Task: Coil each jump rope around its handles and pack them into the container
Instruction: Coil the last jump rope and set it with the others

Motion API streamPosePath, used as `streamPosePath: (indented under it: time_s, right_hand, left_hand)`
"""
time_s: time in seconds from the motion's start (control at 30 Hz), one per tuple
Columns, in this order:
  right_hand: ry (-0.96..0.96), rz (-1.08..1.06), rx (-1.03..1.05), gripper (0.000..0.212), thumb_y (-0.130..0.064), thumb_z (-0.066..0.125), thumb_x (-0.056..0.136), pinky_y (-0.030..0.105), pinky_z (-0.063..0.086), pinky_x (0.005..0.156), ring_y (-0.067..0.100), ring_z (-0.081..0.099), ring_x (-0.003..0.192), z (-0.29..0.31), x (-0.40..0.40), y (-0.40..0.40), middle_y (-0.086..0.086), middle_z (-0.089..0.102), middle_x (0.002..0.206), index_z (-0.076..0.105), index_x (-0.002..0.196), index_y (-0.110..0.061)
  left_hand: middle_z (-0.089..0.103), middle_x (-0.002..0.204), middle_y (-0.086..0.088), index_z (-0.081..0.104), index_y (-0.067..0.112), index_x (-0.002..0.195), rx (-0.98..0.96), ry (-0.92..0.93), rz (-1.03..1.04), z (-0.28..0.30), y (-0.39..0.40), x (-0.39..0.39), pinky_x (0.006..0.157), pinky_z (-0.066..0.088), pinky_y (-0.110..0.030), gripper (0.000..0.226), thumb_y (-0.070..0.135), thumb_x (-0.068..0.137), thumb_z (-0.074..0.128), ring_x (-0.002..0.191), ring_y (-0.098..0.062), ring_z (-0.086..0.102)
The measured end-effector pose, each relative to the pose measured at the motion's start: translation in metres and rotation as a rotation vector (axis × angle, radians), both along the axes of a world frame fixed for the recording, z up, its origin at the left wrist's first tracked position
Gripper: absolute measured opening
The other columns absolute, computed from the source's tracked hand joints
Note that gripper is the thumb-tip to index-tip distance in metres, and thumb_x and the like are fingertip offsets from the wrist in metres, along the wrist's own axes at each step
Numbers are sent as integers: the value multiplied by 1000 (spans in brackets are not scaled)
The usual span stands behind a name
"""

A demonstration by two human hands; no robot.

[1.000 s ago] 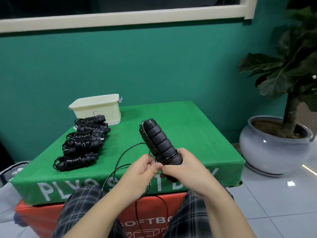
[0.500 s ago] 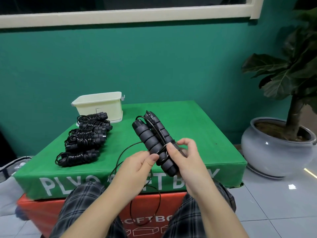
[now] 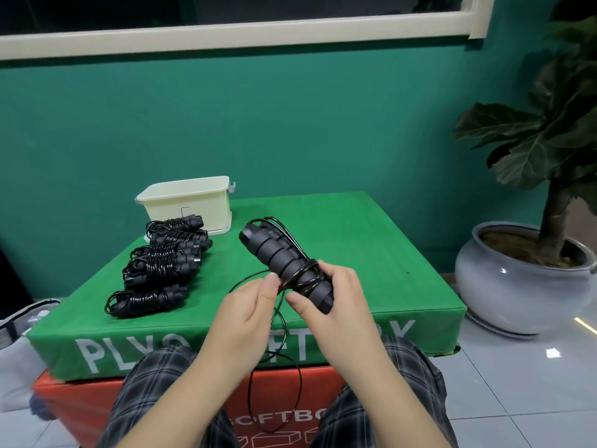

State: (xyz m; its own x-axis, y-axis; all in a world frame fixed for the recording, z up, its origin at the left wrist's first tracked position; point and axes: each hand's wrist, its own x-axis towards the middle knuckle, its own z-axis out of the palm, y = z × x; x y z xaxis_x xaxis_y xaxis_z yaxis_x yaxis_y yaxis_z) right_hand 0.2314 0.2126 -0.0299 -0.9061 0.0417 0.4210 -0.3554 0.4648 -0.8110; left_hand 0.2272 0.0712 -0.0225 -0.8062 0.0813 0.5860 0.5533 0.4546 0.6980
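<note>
The right hand [image 3: 336,297] grips the near end of a pair of black jump rope handles [image 3: 284,265], fingers curled round them, thumb underneath. The handles tilt up and away over the front edge of the green box [image 3: 371,253]. The left hand [image 3: 248,310] pinches the thin black cord [image 3: 277,350] just beside a few turns already wound on the handles; the rest hangs in a loop between the knees, its lower end cut off by the frame. Five coiled ropes [image 3: 158,270] lie in a row along the box's left edge. The cream container [image 3: 187,205] stands at the back left corner; its inside is hidden.
</note>
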Motion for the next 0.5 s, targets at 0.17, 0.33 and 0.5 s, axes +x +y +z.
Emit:
streamPosePath:
  time_s: [0.17,0.33,0.5]
  right_hand:
    - [-8,60,-160,32,-35,67,86,13,39,86,-5,52,100,1,2,-2,-16,52,107,53,115,-35]
    - [-4,40,-345,17,-51,61,79,22,43,72,12,64,83,0,2,-3,2,63,92,60,90,-37]
    - [-23,148,-449,34,-54,62,76,43,57,74,12,63,73,-2,6,-10,6,67,85,67,91,-25]
  left_hand:
    - [49,51,20,59,28,68,97,-9,-4,6,1,3,49,28,-11,33,30,90,34,51,2,43]
    - [47,54,12,57,35,78,204,-147,93,-9,-2,-10,53,35,-27,23,40,87,37,52,-8,42]
    - [46,58,1,47,22,81,225,-196,218,-3,9,-23,55,34,-35,21,14,95,33,53,-18,41]
